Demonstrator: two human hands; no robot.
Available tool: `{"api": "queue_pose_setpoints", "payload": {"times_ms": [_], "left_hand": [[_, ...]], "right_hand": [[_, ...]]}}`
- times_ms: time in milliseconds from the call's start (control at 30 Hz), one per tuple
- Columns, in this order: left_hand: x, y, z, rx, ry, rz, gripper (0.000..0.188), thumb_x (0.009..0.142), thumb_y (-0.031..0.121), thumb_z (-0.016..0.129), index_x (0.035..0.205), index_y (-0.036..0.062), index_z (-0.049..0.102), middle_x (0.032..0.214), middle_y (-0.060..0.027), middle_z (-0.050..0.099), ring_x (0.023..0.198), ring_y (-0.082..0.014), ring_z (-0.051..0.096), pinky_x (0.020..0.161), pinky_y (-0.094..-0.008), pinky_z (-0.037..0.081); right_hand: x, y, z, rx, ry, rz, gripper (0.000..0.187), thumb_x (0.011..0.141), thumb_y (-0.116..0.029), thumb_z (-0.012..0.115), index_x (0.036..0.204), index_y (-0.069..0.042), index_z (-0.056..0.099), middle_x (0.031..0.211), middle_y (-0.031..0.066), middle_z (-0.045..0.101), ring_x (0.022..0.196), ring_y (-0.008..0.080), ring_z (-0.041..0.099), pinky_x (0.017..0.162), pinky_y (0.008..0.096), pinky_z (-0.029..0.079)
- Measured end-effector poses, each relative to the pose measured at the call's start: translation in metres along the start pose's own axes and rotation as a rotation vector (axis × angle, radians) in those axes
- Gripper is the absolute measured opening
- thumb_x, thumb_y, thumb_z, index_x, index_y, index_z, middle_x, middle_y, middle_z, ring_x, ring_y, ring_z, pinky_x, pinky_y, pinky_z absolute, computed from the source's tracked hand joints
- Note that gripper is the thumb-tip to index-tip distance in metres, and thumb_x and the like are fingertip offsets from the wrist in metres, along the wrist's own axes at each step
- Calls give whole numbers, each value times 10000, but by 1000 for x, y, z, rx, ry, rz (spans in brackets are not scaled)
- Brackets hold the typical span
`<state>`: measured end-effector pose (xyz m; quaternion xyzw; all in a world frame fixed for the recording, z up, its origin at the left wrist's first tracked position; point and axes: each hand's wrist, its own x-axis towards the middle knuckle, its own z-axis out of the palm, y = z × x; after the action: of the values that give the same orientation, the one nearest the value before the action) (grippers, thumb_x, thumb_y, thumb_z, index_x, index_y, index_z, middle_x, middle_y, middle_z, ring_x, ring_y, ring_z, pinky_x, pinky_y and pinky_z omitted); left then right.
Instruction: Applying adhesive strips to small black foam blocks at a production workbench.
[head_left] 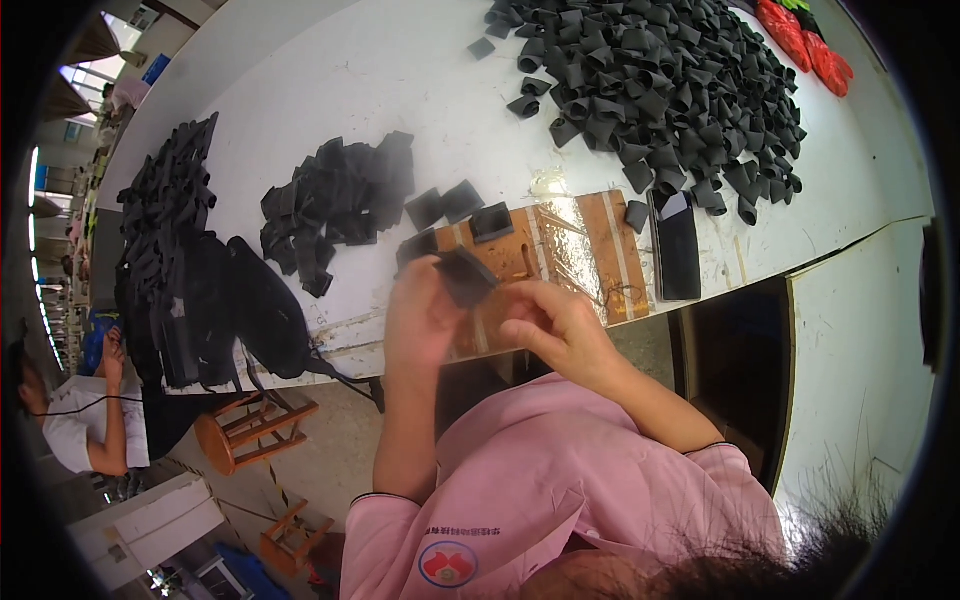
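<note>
A small square black fabric piece (466,276) is in my left hand (418,315), which is blurred by motion and closed at the piece's left side. My right hand (562,325) is just right of it, fingers bent, with a gap between thumb and forefinger and nothing visible in them. Both hands are over a brown board (570,250) banded with clear tape at the table's near edge. Several loose black pieces (491,222) lie at the board's far left corner; another is partly hidden behind my left hand.
A large heap of black fabric loops (650,90) covers the far right of the white table (400,80). Flat pieces (340,195) and longer black bundles (170,220) lie left. A dark, glossy slab (677,250) sits beside the board. Wooden stools (255,430) and another person (95,425) are at left.
</note>
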<state>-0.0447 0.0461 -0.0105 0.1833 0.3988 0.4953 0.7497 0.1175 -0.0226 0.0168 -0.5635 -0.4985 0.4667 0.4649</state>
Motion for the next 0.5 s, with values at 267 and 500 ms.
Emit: {"api": "queue_pose_setpoints", "payload": {"times_ms": [267, 500], "left_hand": [[-28, -28, 11, 190, -86, 51, 172, 865, 159, 521, 980, 32, 538, 698, 2, 543, 514, -50, 441, 470, -185, 375], [-40, -26, 31, 443, -10, 159, 50, 795, 48, 582, 820, 6, 573, 653, -1, 549, 506, -43, 455, 473, -156, 354]], "right_hand": [[9, 17, 15, -427, 240, -455, 123, 666, -33, 661, 746, -7, 571, 617, 59, 502, 495, 164, 502, 429, 288, 380], [2, 14, 12, -769, 312, -629, 163, 614, -68, 652, 645, -63, 493, 605, 59, 432, 520, 219, 482, 423, 326, 380]]}}
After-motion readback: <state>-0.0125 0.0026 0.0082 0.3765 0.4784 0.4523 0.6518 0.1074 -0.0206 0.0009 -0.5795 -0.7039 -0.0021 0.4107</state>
